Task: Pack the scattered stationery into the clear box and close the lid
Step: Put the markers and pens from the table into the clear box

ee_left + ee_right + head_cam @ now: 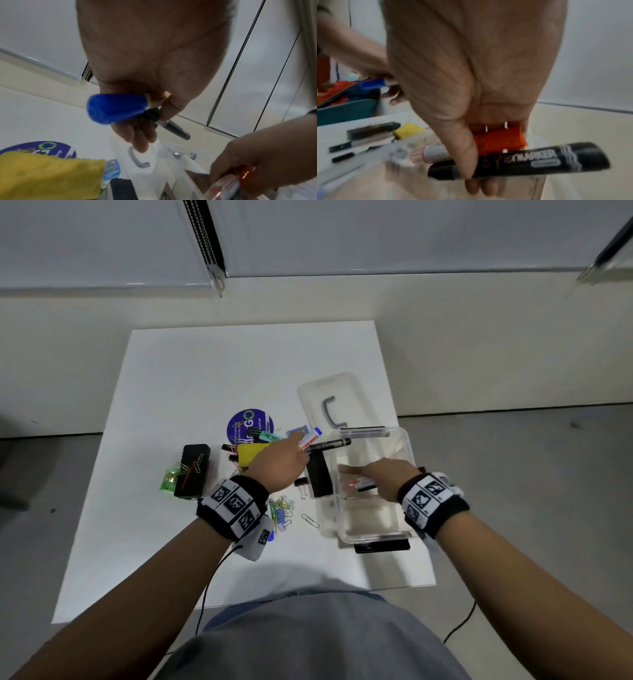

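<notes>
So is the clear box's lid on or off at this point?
Off. The clear plastic lid with the grey handle lies flat on the white table behind the open clear plastic box.

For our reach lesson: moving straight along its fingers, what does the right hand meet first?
The right hand probably meets the clear box's left wall, by the black latch; depth unclear.

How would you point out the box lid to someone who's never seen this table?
On the white table, find the clear plastic box where the right hand reaches in. Just behind it, at its far end, lies the clear rectangular lid, flat on the table. Its grey curved handle on top sets it apart.
</notes>
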### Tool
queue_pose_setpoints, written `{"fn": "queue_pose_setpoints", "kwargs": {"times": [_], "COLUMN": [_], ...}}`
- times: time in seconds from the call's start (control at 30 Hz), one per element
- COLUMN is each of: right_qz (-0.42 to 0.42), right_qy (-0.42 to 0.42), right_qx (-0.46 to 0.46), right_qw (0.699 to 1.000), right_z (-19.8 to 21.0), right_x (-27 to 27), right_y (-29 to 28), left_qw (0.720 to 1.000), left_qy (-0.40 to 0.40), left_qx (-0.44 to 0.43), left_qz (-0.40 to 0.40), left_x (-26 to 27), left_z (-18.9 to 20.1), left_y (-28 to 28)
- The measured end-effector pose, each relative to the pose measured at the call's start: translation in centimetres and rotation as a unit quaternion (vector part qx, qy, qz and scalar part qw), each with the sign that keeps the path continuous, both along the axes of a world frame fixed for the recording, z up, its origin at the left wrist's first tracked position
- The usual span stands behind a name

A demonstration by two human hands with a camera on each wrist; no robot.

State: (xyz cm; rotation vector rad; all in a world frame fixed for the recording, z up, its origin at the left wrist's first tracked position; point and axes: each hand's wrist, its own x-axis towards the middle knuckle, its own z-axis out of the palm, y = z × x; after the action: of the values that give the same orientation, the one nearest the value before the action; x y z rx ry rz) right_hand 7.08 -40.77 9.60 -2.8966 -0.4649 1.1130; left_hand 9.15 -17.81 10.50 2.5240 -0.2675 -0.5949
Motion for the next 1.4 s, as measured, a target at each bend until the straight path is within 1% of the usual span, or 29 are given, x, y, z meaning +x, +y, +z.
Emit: {"fn": "queue_pose_setpoints", "kwargs": {"times": [0.07, 0.1, 0.13, 0.17, 0.2, 0.23, 0.27, 0.3, 0.37, 0.4, 0.43, 0.5, 0.57, 0.67, 0.77, 0.83, 0.9, 0.97, 1.0, 1.07, 1.13, 1.2, 1.23, 1.27, 1.3, 1.4], "right_qz": [-0.034, -0.068, -0.108, -0.152, -0.200, -0.250, -0.294, -0.333, -0.378, -0.378, -0.373, -0.367, -0.366, -0.372, -0.391, -0.383, -0.357, -0.334, -0.323, -0.297, -0.272, -0.253, -0.247, -0.248, -0.260, -0.304], "right_qy": [0.017, 0.003, -0.031, -0.090, -0.167, -0.234, -0.265, -0.250, -0.162, -0.137, -0.132, -0.147, -0.155, -0.162, -0.189, -0.255, -0.329, -0.368, -0.368, -0.328, -0.255, -0.153, -0.106, -0.074, -0.051, -0.027], "right_qx": [0.039, 0.059, 0.078, 0.097, 0.113, 0.124, 0.132, 0.140, 0.163, 0.168, 0.168, 0.167, 0.159, 0.148, 0.146, 0.137, 0.152, 0.186, 0.213, 0.272, 0.279, 0.234, 0.200, 0.170, 0.149, 0.118], "right_qw": [0.999, 0.996, 0.991, 0.979, 0.959, 0.931, 0.909, 0.899, 0.897, 0.900, 0.903, 0.903, 0.904, 0.902, 0.889, 0.877, 0.861, 0.848, 0.846, 0.854, 0.885, 0.926, 0.942, 0.951, 0.953, 0.945], "right_z": [-1.7, -2.0, -2.0, -1.9, -1.9, -1.9, -2.1, -2.6, -3.4, -3.8, -4.1, -4.3, -4.5, -4.8, -4.6, -4.4, -3.6, -2.5, -2.0, -1.9, -2.9, -4.9, -6.2, -7.3, -8.4, -11.0], "right_x": [0.1, 0.2, 0.3, 0.1, -0.3, -0.8, -1.3, -1.8, -2.3, -2.5, -2.5, -2.5, -2.7, -3.0, -3.3, -3.4, -3.4, -3.2, -3.0, -2.7, -2.4, -2.0, -1.8, -1.7, -1.6, -1.7], "right_y": [0.1, -0.3, -1.0, -1.8, -2.9, -3.8, -4.7, -5.2, -5.5, -5.4, -5.3, -5.0, -4.8, -4.3, -3.6, -2.4, 0.1, 3.7, 5.6, 9.7, 13.8, 17.3, 18.7, 19.7, 20.5, 21.7], "left_qw": [1.000, 0.999, 0.999, 0.999, 0.998, 0.997, 0.995, 0.992, 0.985, 0.979, 0.973, 0.962, 0.955, 0.953, 0.963, 0.971, 0.981, 0.988, 0.990, 0.994, 0.994, 0.988, 0.984, 0.982, 0.979, 0.973], "left_qy": [-0.001, -0.001, -0.001, -0.001, -0.002, -0.002, 0.003, 0.010, 0.012, 0.009, 0.006, 0.012, 0.029, 0.043, 0.015, -0.028, -0.077, -0.108, -0.114, -0.103, -0.075, -0.047, -0.040, -0.038, -0.036, -0.005], "left_qx": [0.002, 0.005, 0.010, 0.014, 0.017, 0.020, 0.025, 0.033, 0.063, 0.090, 0.117, 0.156, 0.172, 0.164, 0.110, 0.059, -0.010, -0.065, -0.071, -0.036, 0.040, 0.127, 0.162, 0.184, 0.198, 0.226], "left_qz": [-0.020, -0.032, -0.043, -0.053, -0.065, -0.081, -0.099, -0.119, -0.162, -0.182, -0.201, -0.225, -0.240, -0.250, -0.245, -0.228, -0.179, -0.091, -0.048, 0.030, 0.075, 0.073, 0.055, 0.035, 0.025, 0.050], "left_x": [0.0, 0.0, 0.0, -0.1, -0.2, -0.5, -0.8, -1.1, -1.7, -1.9, -2.0, -1.9, -1.7, -1.5, -1.6, -2.0, -2.1, -1.7, -1.4, -1.1, -1.1, -1.5, -1.7, -1.8, -1.8, -1.6], "left_z": [0.2, 0.2, 0.2, 0.2, 0.2, 0.1, 0.1, 0.0, -0.2, -0.4, -0.7, -1.9, -3.3, -4.6, -5.0, -4.2, -3.5, -3.5, -4.2, -6.3, -8.5, -10.2, -10.8, -11.5, -11.8, -12.1], "left_y": [-0.9, -1.2, -1.3, -1.5, -1.7, -2.1, -2.6, -3.4, -5.8, -7.1, -8.3, -10.4, -11.7, -12.5, -11.3, -9.6, -6.7, -2.8, -0.4, 4.6, 9.3, 12.7, 13.8, 14.6, 14.9, 15.0]}}
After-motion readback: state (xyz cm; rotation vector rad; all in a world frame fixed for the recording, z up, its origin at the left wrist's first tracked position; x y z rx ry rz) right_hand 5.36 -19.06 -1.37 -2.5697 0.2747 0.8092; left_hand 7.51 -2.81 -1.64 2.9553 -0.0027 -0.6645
